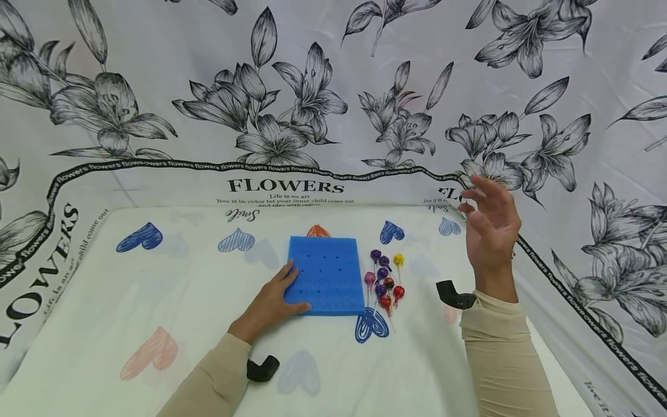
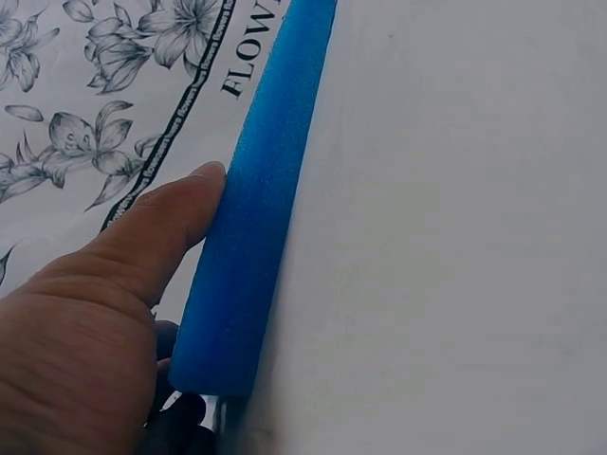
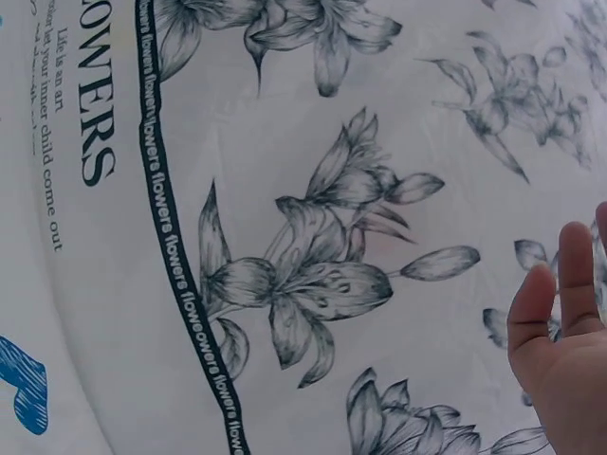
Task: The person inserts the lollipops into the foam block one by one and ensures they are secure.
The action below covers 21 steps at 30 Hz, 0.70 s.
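A flat blue foam block (image 1: 325, 284) with small holes in its top lies on the cloth. My left hand (image 1: 273, 298) holds its near left corner, fingers along the left side and thumb at the near edge. In the left wrist view the thumb (image 2: 185, 213) lies against the upper edge of the block (image 2: 251, 209), other fingers partly hidden beyond its end. Right of the block is a bunch of wrapped lollipops (image 1: 383, 275), purple, red, pink and yellow. My right hand (image 1: 490, 229) is raised at the right, fingers loosely bent and nothing in them.
A white cloth (image 1: 198, 313) printed with hearts covers the table. Behind it and at the right hangs a flower-printed sheet (image 1: 312, 35) with a black lettered band. Black wrist mounts (image 1: 263, 369) sit on both forearms.
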Tool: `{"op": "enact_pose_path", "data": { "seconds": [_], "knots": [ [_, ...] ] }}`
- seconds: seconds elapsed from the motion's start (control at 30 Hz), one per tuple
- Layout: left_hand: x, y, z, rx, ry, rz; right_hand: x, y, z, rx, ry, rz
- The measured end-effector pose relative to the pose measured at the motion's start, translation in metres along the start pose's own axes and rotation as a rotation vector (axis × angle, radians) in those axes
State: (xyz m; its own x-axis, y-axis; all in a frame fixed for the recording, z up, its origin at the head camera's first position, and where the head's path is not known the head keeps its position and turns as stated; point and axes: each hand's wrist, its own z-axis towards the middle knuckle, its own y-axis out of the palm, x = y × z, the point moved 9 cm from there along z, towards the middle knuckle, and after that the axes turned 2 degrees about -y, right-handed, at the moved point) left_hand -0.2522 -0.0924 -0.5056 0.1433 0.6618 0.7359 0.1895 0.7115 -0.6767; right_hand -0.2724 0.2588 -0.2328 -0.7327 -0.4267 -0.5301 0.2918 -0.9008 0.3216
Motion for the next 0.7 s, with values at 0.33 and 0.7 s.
{"op": "enact_pose_path", "data": {
  "seconds": [0.33, 0.7],
  "knots": [
    [0.001, 0.0, 0.001, 0.0, 0.011, 0.02, 0.047, -0.029, -0.028, 0.056, 0.095, 0.03],
    [0.003, -0.001, -0.002, 0.009, 0.015, 0.017, 0.113, -0.078, -0.08, 0.241, 0.386, -0.27]
  ]
}}
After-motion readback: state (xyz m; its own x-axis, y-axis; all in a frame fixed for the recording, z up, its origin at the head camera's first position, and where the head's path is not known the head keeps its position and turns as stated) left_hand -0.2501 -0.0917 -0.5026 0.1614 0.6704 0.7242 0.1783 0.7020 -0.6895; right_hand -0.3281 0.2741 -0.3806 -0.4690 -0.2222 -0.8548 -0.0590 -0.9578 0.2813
